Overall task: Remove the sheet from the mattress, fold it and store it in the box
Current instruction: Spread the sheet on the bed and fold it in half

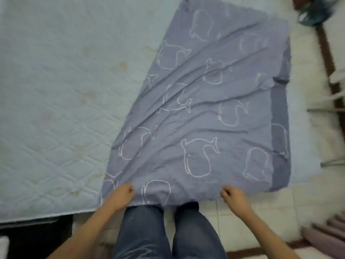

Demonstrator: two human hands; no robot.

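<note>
**A:** What is shown of the room?

**B:** A pale blue quilted mattress (56,90) is spread over the left half of the frame and is faintly stained in places. White floor tiles (265,212) are seen at the lower right, blurred towards the right edge.

**A:** And where is the sheet found?

**B:** The sheet (205,118), grey-blue and printed with white whale outlines, is laid flat but creased on the mattress. It is slanted from the top centre down to the bottom centre. A darker under-layer is exposed along its right border, so it is lying doubled.

**A:** How are the grips placed?

**B:** The left grip (123,193) is clenched on the sheet's near edge at the lower centre-left. The right grip (233,195) is clenched on the same edge further right. That edge is seen just above knees in blue jeans (168,230) at the bottom centre.
</note>
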